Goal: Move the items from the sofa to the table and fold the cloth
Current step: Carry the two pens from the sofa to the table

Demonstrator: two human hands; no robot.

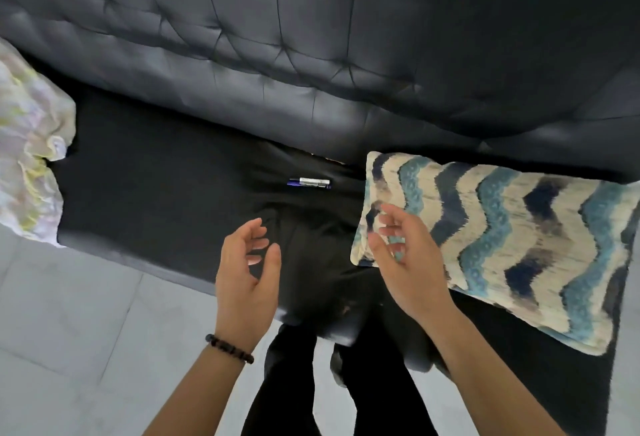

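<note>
Nearest: dark-trousered legs (pixel 294 383) are seen standing on the pale tiled floor (pixel 69 331), right at the sofa's front edge. A beaded bracelet (pixel 229 348) is worn on the left wrist.

Left hand (pixel 247 283) is held over the seat front, fingers loosely curled and spread, nothing gripped. Right hand (pixel 403 262) is held likewise: fingers parted, empty, hovering at the near-left corner of the zigzag cushion (pixel 502 245); contact with the cushion cannot be told. The hands are apart, palms turned toward each other.

The cushion, patterned in cream, teal and navy, is laid flat on the right part of the black seat (pixel 156 193).

Farther in, mid-seat, just left of the cushion's far corner: two pens (pixel 310 183) lying side by side, one silver, one blue or purple.

Far left: a crumpled pale cloth (pixel 31 145) with yellow and lilac tints, draped over the seat's left end.

Farthest: tufted black backrest (pixel 311 37).
</note>
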